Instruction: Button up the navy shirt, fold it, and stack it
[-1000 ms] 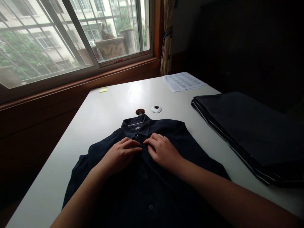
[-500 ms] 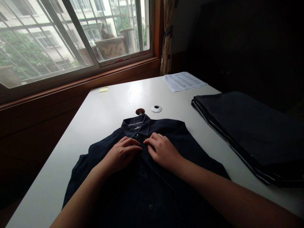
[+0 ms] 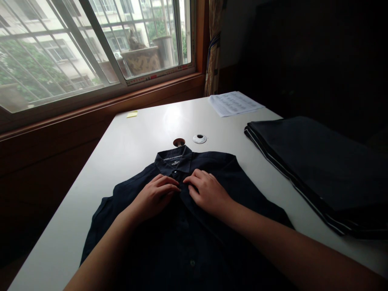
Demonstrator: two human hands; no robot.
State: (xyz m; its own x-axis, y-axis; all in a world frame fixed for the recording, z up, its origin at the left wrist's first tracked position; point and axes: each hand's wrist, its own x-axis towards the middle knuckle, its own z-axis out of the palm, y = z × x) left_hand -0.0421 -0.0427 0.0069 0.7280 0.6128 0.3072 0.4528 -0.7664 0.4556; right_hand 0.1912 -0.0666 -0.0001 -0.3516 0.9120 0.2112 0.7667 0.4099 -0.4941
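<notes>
The shirt (image 3: 188, 230) is coloured dark navy. The table (image 3: 145, 133) beneath it is finished in white; right of the shirt, dark cloth (image 3: 315, 161) is edged with whitish lines; beyond the shirt, white sheets (image 3: 235, 104) are grey-printed.

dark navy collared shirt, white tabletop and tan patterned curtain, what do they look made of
Dark navy collared shirt: matte woven cloth, perhaps cotton, judging by its soft creases and folded collar.
White tabletop: smooth, slightly glossy, probably laminate or painted board; it reflects a bright patch of light.
Tan patterned curtain: fabric, since it hangs gathered in folds; the fibre can't be told.
</notes>
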